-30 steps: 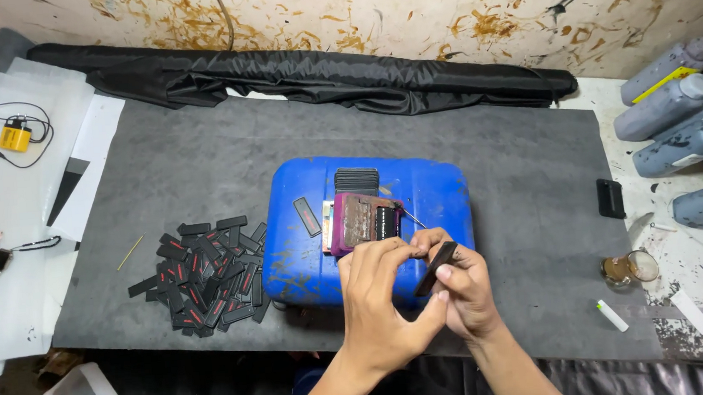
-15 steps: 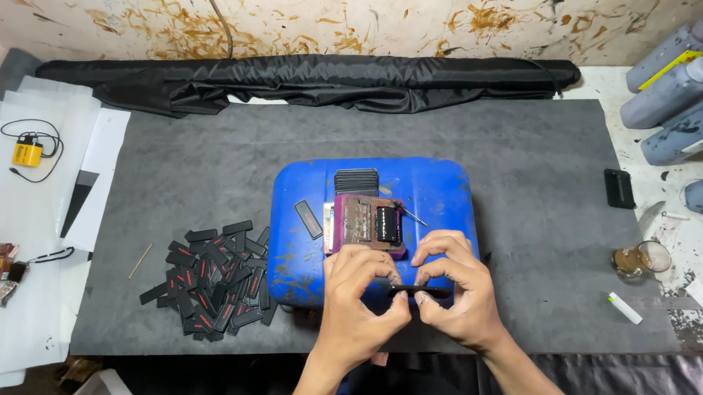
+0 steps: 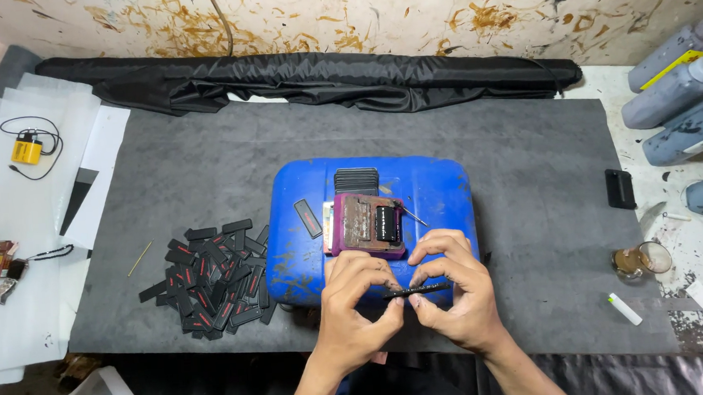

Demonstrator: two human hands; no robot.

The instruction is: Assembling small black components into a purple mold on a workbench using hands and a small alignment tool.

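Black strip [image 3: 416, 289], pinched between both hands' fingers [image 3: 393, 301]

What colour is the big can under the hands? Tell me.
Blue can, scuffed and stained; head view.

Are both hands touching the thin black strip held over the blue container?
Touching. The head view shows the left hand and right hand pinching the thin black strip at its ends.

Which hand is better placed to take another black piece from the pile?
Probably the left hand: the pile of black pieces lies on its side, whereas the right hand is farther away. Both hold the black strip.
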